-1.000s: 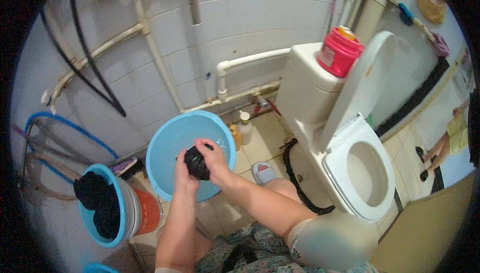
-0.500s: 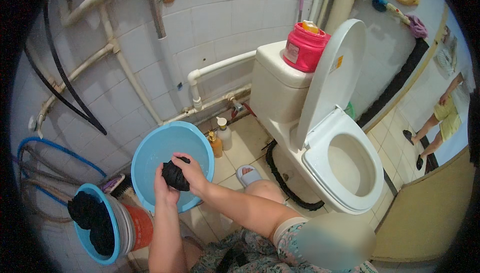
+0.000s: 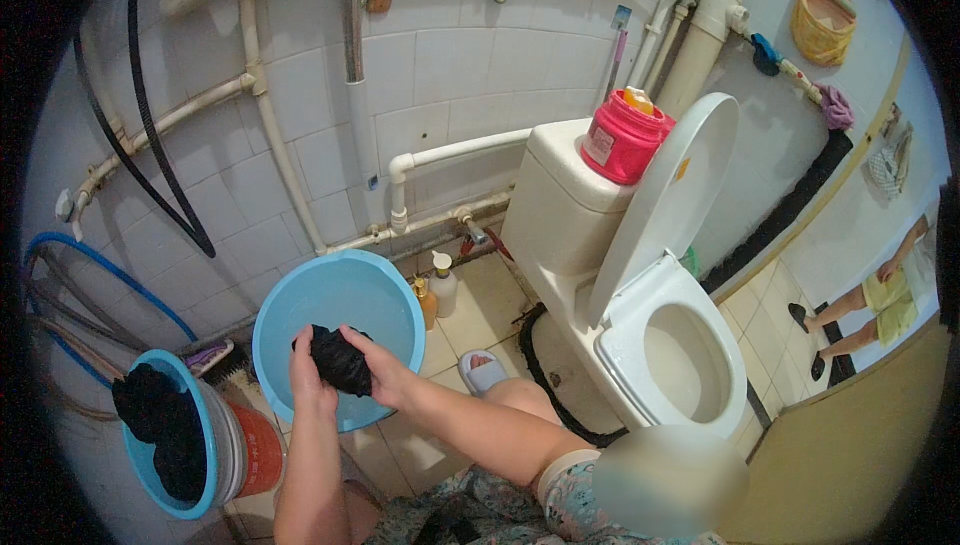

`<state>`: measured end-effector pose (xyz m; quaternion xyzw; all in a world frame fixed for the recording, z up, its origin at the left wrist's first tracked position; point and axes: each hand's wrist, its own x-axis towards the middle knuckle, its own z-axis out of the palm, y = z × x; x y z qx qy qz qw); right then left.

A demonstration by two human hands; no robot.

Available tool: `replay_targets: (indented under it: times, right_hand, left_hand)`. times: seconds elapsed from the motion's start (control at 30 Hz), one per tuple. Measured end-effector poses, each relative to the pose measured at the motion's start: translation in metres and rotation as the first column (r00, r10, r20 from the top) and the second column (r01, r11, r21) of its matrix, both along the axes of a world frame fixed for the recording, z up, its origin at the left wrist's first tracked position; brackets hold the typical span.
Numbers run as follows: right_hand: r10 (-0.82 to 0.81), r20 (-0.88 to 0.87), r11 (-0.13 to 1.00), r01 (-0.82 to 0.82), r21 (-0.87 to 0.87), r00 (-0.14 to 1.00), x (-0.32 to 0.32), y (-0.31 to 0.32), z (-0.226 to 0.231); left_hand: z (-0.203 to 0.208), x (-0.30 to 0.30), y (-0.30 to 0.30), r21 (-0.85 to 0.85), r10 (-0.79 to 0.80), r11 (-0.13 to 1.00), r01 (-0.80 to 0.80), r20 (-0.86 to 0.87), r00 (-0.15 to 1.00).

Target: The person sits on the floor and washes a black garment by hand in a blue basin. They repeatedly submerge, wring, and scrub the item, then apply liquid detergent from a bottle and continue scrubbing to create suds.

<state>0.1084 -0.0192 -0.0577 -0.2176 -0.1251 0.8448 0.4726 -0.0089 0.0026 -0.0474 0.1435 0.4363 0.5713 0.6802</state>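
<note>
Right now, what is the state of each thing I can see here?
Black cloth: bunched, gripped by both hands over the basin.
Left hand: closed on the cloth.
Right hand: closed on the cloth.
Blue basin: upright on the floor.
Toilet lid: raised.
Toilet seat: down.
Red jar: standing on the tank.
Blue bucket: holding dark clothes.

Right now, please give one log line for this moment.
both hands grip black cloth | over blue basin | bucket at left
</note>
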Motion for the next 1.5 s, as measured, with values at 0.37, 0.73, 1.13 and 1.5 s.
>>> replay_targets:
  times: [0.37,0.73,1.13,1.5]
  right_hand:
    - [0.118,0.004,0.993,-0.118,-0.002,0.993,0.012,0.01,0.009]
    - [-0.51,0.622,0.717,-0.106,0.689,0.594,0.026,0.003,0.044]
    - [-0.49,0.659,0.781,-0.048,0.622,0.57,0.029,0.007,0.034]
    - [-0.454,0.615,0.884,0.237,0.404,0.644,0.016,0.016,0.01]
  left_hand:
    - [0.043,0.004,-0.018,0.347,-0.099,0.929,0.129,-0.104,0.99]
    - [0.022,-0.012,-0.011,0.215,-0.506,0.849,0.482,0.068,0.86]
    - [0.032,0.002,-0.015,0.074,-0.619,0.534,0.842,-0.645,0.449]
    - [0.018,0.029,-0.03,-0.104,-0.174,0.814,0.571,-0.982,0.07]
